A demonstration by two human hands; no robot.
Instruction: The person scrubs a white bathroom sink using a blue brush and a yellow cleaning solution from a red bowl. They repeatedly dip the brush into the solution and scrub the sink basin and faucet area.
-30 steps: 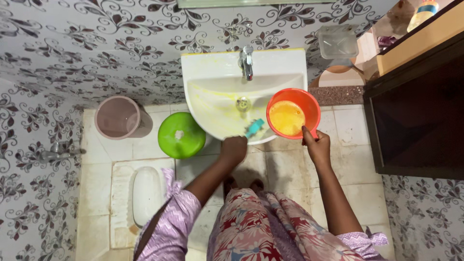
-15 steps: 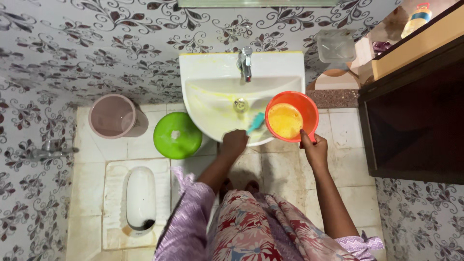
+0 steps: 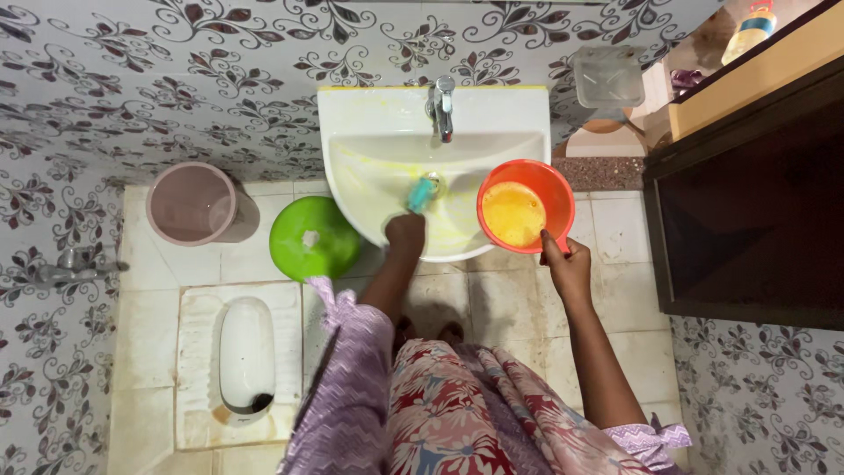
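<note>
L hand (image 3: pixel 405 234) clenched on teal plastic brush (image 3: pixel 421 193), bristle end inside glossy white ceramic basin (image 3: pixel 369 119) w/ yellow smears. R hand (image 3: pixel 565 266) grips handle of round orange plastic mug (image 3: pixel 526 206), yellow liquid inside.

White sink (image 3: pixel 369 110) smeared yellow, teal brush (image 3: pixel 422 193), orange mug (image 3: pixel 526 207) with yellow liquid, green round lid (image 3: pixel 314 238), dusty-pink bucket (image 3: pixel 191 204), white squat toilet (image 3: pixel 246 352), cream floor tiles (image 3: pixel 633 237), grey-and-maroon floral wall tiles (image 3: pixel 176 70), lilac zigzag sleeve (image 3: pixel 347 387), red floral dress (image 3: pixel 475 413), dark brown cabinet (image 3: pixel 747 202).
</note>
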